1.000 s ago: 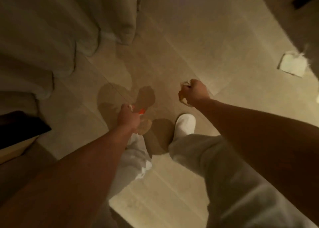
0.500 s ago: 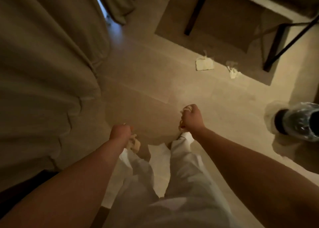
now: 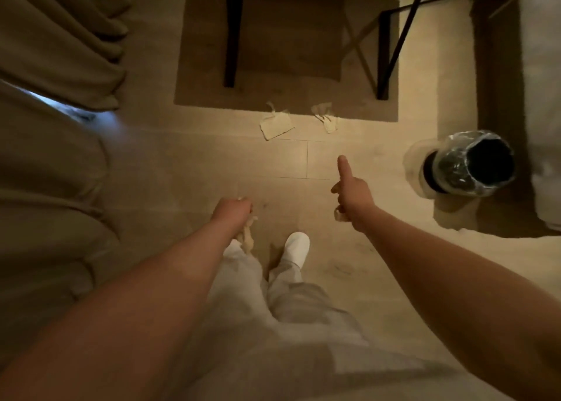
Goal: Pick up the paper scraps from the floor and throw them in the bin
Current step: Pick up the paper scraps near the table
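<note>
Smooth pale floor (image 3: 212,164), two torn flat paper scraps (image 3: 275,125), round plastic-lined bin (image 3: 473,162), left hand (image 3: 232,214) fisted around crumpled paper, right hand (image 3: 352,192) clutching a wad, one finger extended.

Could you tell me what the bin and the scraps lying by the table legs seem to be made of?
The bin looks dark and rigid, material unclear, lined with a thin glossy plastic bag, judging by its crinkled highlights. The flat scrap and crumpled scrap look like matte pale paper, with torn ragged edges.

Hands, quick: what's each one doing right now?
Left hand: closed, holding paper scraps.
Right hand: index finger extended, other fingers curled on a scrap.
</note>
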`<state>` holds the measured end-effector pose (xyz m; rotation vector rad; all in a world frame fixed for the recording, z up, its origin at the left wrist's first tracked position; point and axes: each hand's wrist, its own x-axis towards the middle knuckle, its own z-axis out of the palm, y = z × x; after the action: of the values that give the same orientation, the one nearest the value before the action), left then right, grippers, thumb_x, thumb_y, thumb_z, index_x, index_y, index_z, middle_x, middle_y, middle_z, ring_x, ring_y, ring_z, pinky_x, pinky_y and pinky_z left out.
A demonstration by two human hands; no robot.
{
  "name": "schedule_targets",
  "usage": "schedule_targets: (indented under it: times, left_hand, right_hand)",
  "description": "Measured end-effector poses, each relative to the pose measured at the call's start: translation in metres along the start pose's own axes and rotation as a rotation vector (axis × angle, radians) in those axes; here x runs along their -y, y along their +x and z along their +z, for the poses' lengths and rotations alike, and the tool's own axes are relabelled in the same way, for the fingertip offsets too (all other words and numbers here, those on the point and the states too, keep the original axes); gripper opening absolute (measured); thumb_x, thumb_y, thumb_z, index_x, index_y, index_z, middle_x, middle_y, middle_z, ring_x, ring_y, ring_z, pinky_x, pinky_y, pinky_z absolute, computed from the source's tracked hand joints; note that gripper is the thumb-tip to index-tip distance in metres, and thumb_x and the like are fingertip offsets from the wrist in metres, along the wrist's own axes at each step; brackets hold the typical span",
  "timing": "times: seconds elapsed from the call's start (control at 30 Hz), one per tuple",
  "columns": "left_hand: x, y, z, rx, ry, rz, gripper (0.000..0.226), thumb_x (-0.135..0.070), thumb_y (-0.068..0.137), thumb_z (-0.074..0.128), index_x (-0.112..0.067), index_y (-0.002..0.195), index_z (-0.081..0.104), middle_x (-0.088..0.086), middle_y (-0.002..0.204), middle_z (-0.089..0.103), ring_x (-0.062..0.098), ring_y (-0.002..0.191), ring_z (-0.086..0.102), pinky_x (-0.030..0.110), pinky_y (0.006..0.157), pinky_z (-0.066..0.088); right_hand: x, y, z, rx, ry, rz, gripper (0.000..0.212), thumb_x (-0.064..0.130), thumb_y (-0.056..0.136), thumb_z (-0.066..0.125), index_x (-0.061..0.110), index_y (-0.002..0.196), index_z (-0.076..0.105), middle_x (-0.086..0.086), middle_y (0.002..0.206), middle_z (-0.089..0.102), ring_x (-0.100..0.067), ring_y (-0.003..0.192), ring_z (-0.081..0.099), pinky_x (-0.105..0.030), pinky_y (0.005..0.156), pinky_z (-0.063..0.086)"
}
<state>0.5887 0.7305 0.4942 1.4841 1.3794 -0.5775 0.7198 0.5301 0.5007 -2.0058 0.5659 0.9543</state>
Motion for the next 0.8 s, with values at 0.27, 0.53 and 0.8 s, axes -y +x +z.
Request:
schedule_targets:
  times: [0.27, 0.53, 0.8]
  left_hand:
    - [-0.122, 0.076, 0.049, 0.092, 0.184, 0.095, 0.020, -0.029, 0.082, 0.064, -0.013, 0.071, 0.065, 0.014, 0.087, 0.069, 0.030, 0.076, 0.064, 0.035, 0.072, 0.052]
    - [-0.198, 0.214, 0.098, 0.130, 0.543, 0.140, 0.007, -0.010, 0.084, 0.068, -0.014, 0.089, 0.063, 0.002, 0.081, 0.064, 0.023, 0.077, 0.063, 0.031, 0.069, 0.055]
    - [-0.235, 0.410, 0.180, 0.089, 0.484, 0.221, 0.024, -0.021, 0.091, 0.066, -0.012, 0.111, 0.058, 0.002, 0.101, 0.062, 0.009, 0.068, 0.057, 0.019, 0.047, 0.039]
  right_hand:
    - [0.041, 0.096, -0.031, -0.013, 0.174, 0.137, 0.031, 0.026, 0.097, 0.048, 0.010, 0.070, 0.049, -0.008, 0.066, 0.048, -0.022, 0.046, 0.039, -0.022, 0.043, 0.032]
    - [0.068, 0.237, -0.025, -0.075, 0.228, 0.155, 0.028, 0.005, 0.102, 0.040, 0.010, 0.118, 0.062, -0.005, 0.077, 0.060, -0.018, 0.042, 0.042, -0.015, 0.030, 0.034]
    - [0.036, 0.456, 0.019, 0.009, -0.069, 0.059, 0.033, 0.039, 0.094, 0.066, 0.011, 0.110, 0.064, -0.006, 0.070, 0.053, -0.021, 0.047, 0.049, -0.022, 0.036, 0.039]
